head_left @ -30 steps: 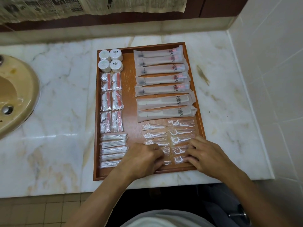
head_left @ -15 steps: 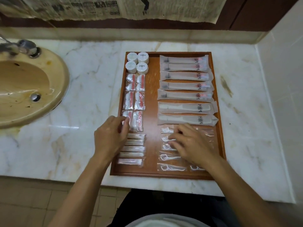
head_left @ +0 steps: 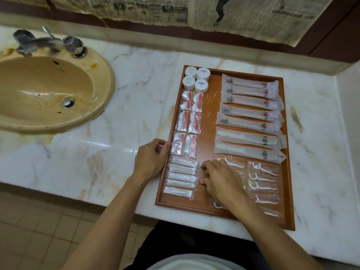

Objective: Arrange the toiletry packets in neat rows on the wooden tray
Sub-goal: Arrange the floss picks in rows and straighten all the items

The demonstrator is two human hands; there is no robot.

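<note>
The wooden tray [head_left: 211, 117] lies on the marble counter and holds rows of toiletry packets. Long sachets [head_left: 250, 114] fill its right side. White round tubs [head_left: 196, 79], red-and-white packets [head_left: 188, 121] and cotton swab packets [head_left: 181, 179] run down its left side. Clear floss pick packets [head_left: 263, 180] lie at the near right. My left hand [head_left: 151, 159] sits at the tray's left rim beside the swab packets, fingers loosely curled, thumb against the rim. My right hand [head_left: 220, 181] rests on the left column of floss pick packets, fingertips close to the swab packets, and hides most of that column.
A beige sink [head_left: 46, 94] with a metal tap [head_left: 48, 42] is set into the counter at the left. Newspaper [head_left: 194, 10] hangs along the back wall. A tiled wall [head_left: 348, 114] closes off the right side. The counter's front edge is just below the tray.
My left hand has slid left off the swab packets to the tray's rim. My right hand has moved left across the floss pick packets. The camera has also shifted closer.
</note>
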